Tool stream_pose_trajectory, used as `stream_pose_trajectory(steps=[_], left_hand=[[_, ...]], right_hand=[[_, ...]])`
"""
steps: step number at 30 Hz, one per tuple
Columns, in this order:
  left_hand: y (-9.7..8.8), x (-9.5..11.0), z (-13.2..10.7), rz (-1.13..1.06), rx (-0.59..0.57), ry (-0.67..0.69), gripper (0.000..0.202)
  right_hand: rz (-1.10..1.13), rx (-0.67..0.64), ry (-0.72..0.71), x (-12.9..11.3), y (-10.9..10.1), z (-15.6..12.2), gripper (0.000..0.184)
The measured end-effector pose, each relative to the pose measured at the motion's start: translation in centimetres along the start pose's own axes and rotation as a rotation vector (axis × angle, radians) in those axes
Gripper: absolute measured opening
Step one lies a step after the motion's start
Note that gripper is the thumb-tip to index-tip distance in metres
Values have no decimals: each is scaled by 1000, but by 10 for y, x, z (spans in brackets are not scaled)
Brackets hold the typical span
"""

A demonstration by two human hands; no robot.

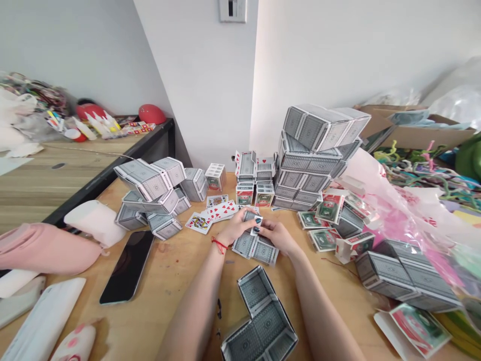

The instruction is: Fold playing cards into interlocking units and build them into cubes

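My left hand (237, 225), with a red string bracelet (219, 245) at its wrist, is closed on a playing card (254, 225). The fingers of my right hand (277, 235) pinch the same card from the right; part of it is hidden by the fingers. Just below my hands lie grey-backed playing cards (246, 244) joined side by side. Closer to me, between my forearms, is an L-shaped block built of grey-backed cards (267, 316). Loose face-up cards (223, 210) are spread beyond my left hand.
A tall stack of card blocks (304, 165) stands at back right, a lower stack (150, 188) at left. Card boxes (323, 239) lie on the right beside pink plastic (409, 225). A black phone (128, 268) and a pink case (45, 248) lie left.
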State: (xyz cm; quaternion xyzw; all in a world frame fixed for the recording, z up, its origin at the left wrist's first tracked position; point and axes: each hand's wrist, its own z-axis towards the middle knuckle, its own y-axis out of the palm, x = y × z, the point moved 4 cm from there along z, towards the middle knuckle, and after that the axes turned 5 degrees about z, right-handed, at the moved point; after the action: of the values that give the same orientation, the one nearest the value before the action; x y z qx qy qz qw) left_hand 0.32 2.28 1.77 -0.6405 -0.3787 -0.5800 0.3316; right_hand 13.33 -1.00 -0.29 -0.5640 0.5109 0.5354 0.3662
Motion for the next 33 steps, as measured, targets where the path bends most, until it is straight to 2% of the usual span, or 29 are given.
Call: stream_pose_trajectory(steps=[3,9,15,24,26,30,33], left_hand=[[3,0,0,-50,-25,5,27],[4,4,-2,-46,-17,22,33],[5,8,-1,57,91,78,34],[1,1,5,190,201,131,24],[1,1,6,204,219,137,23],[3,-2,9,159,221,78,22],[5,-3,9,116,211,28,24]], right_hand=[[-41,6,46,3,-1,0,41],[-97,104,-1,6,0,3,34],[-122,138,-33,11,1,7,23],[-277,253,-22,11,1,7,29],[-270,223,-27,9,3,6,28],[-213,77,-72,2,8,3,23],[-214,48,-70,-1,9,2,23]])
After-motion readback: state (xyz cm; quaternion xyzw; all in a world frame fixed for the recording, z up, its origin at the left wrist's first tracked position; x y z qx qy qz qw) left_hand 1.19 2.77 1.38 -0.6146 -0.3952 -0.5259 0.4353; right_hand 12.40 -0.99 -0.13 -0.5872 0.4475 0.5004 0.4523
